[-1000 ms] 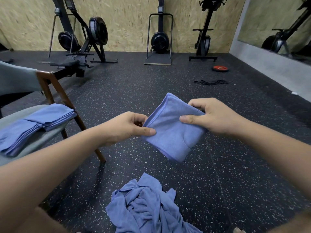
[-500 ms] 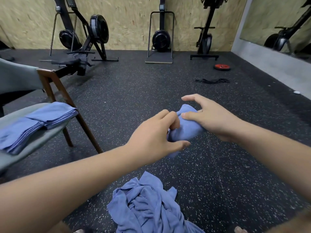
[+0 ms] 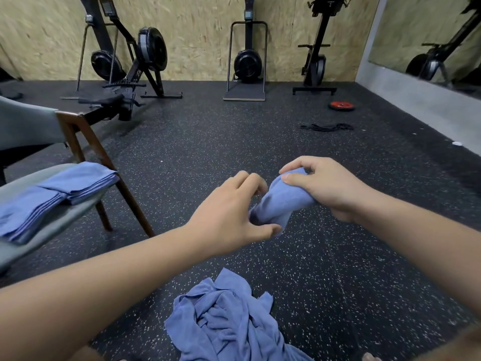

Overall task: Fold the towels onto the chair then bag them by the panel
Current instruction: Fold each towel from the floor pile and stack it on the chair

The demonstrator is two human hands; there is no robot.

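Down by the person's feet, a heap of crumpled blue cloth towels (image 3: 229, 324) lies on the black speckled floor (image 3: 338, 282). Above it, the left hand (image 3: 229, 214) and right hand (image 3: 325, 188) both pinch a small bunched blue towel (image 3: 281, 201) in the air. Its fold could slip open, or it could drop. Farther left, folded blue towels (image 3: 57, 194) sit near the edge of the grey chair with brown wooden legs (image 3: 67, 217) and might slide off.

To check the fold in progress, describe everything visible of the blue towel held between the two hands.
The blue towel is soft, matte cloth, bunched into a compact, partly folded bundle. It is held in the air above the speckled floor, slanting from upper right to lower left. The right hand grips its upper end; the left hand pinches its lower end between thumb and fingers. Nothing else touches it.
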